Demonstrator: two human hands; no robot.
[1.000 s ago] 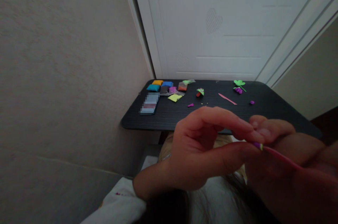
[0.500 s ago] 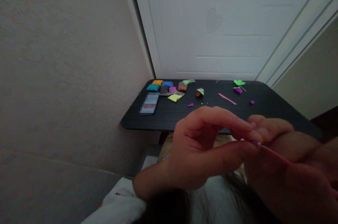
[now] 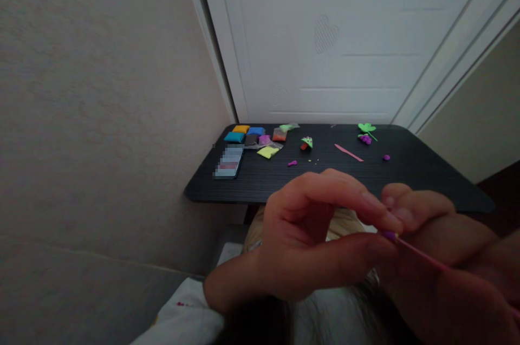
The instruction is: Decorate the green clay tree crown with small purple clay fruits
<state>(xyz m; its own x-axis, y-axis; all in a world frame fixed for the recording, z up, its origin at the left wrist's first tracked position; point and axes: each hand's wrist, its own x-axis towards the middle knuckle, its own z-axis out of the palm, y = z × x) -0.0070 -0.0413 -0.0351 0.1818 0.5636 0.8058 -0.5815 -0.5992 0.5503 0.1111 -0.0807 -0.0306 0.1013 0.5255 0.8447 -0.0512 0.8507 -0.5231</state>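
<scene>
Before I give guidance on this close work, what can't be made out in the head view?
Head view:
- Purple piece: partly hidden by the left hand.
- Thin pink tool: partly covered by the right hand.
- Right hand: cut off by the right edge.
- Crumbs: too small to tell their shape.
- Phone: screen pixelated, unreadable.

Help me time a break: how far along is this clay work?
Looks done: green-capped figure and green clover, set down. In hand: small purple piece in the left hand, pink tool in the right hand. Probably left: finishing that piece; the purple ball lies loose.
</scene>
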